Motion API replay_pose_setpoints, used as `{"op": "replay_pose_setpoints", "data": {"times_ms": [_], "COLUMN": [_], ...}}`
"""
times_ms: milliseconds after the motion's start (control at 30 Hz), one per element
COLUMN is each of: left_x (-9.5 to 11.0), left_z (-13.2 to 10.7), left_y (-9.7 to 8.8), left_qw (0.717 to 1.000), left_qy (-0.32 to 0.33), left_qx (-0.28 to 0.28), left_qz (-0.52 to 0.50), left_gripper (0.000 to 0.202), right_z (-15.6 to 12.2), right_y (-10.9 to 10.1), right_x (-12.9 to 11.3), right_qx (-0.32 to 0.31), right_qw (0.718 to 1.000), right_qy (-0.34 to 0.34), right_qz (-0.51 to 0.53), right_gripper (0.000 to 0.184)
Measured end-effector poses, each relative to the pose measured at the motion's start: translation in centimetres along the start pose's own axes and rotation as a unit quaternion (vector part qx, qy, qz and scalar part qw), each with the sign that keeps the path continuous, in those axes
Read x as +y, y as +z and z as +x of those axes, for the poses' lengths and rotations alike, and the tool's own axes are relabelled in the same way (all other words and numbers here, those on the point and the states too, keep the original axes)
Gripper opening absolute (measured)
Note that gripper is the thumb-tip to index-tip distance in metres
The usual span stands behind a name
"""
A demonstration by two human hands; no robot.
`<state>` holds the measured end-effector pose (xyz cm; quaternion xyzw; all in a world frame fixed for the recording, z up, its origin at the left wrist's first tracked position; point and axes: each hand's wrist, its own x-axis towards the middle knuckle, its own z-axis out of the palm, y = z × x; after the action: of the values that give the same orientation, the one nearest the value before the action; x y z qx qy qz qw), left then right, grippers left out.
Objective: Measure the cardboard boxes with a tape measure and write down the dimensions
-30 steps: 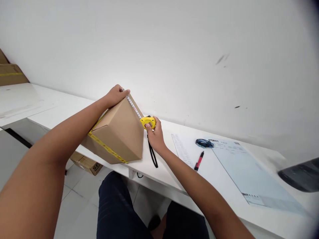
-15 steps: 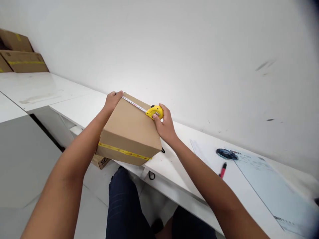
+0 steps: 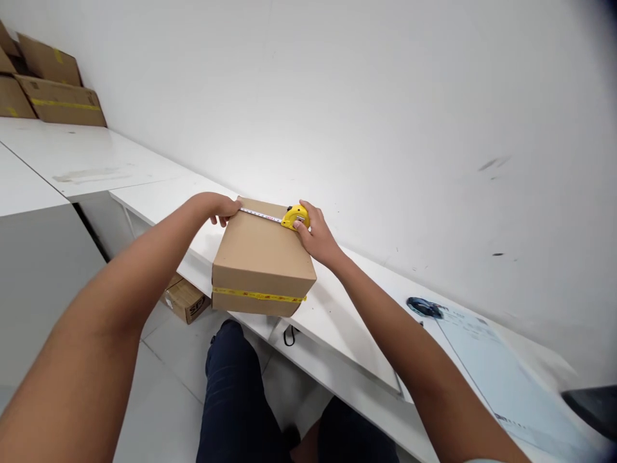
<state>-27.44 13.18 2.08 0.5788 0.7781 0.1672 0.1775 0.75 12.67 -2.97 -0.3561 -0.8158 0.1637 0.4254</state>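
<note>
A closed brown cardboard box [image 3: 264, 247] with a yellow tape band round its side sits on the white table, jutting past the front edge. Across its top, near the far edge, lies the printed blade of a yellow tape measure [image 3: 290, 217]. My right hand [image 3: 315, 236] grips the case at the box's right side, thumb on the front of it. At the top left edge, my left hand [image 3: 224, 207] pinches the blade's free end, its other fingers curled down beside the box; the hook itself is hidden.
Several cardboard boxes [image 3: 62, 96] are stacked at the far left against the wall. Another carton [image 3: 186, 299] is on the floor below. To the right are a dark coiled item [image 3: 424, 307] and a pale blue sheet [image 3: 501, 360]. A black loop [image 3: 289, 335] hangs under the tabletop.
The box has turned slightly, its front facing me more squarely. My left wrist has bent and its elbow swung outward. The view has shifted, and the red pen is now hidden.
</note>
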Motion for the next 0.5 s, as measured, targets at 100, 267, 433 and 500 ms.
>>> {"op": "replay_pose_setpoints", "data": {"times_ms": [100, 267, 433, 500], "left_x": [0.8, 1.5, 1.7, 1.7], "left_z": [-0.8, -2.6, -3.5, -3.6], "left_y": [0.2, -0.1, -0.4, -0.4], "left_qw": [0.996, 0.992, 0.993, 0.994], "left_qy": [-0.062, -0.075, -0.069, -0.065], "left_qx": [-0.040, -0.094, -0.094, -0.085], "left_qz": [0.041, 0.034, 0.029, 0.031], "left_gripper": [0.046, 0.063, 0.064, 0.063], "right_z": [0.6, 0.5, -0.4, -0.5], "right_y": [-1.0, -4.5, -6.8, -6.8], "right_x": [0.5, 3.2, 5.2, 5.1], "right_qx": [-0.023, -0.054, -0.069, -0.072], "right_qw": [0.999, 0.988, 0.981, 0.983], "right_qy": [0.006, 0.071, 0.101, 0.092], "right_qz": [0.025, 0.122, 0.151, 0.142], "right_gripper": [0.055, 0.059, 0.058, 0.056]}}
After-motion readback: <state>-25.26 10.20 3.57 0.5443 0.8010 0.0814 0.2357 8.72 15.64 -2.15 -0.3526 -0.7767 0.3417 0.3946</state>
